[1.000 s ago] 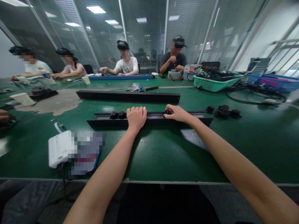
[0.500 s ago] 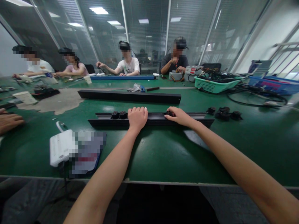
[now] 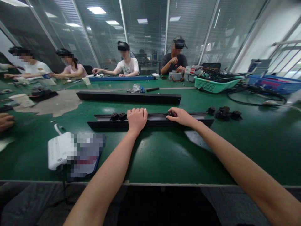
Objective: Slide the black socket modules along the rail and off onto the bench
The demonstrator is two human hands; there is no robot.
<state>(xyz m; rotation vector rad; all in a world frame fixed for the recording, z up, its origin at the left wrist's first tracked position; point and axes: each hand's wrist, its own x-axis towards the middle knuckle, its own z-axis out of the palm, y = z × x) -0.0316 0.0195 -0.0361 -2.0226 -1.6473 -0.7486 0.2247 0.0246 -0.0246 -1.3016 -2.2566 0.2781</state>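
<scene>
A long black rail [image 3: 155, 118] lies across the green table [image 3: 164, 150] in front of me. My left hand [image 3: 136, 118] is closed over the rail near its middle, fingers curled on its far edge. My right hand [image 3: 181, 116] rests on the rail further right, fingertips pinched on a small black part [image 3: 171, 114] sitting in the channel. Two more small black parts [image 3: 118, 116] sit in the rail left of my left hand.
A second black rail [image 3: 128, 97] lies behind the first. Loose black parts [image 3: 224, 113] lie at right, near a green basket [image 3: 215, 83] and cables. A white device [image 3: 60, 150] is at front left. Several people sit along the far side; another person's hand [image 3: 6, 121] shows at the left edge.
My hands have barely moved on the rail. The other person's hand at the left edge has drawn back toward the edge.
</scene>
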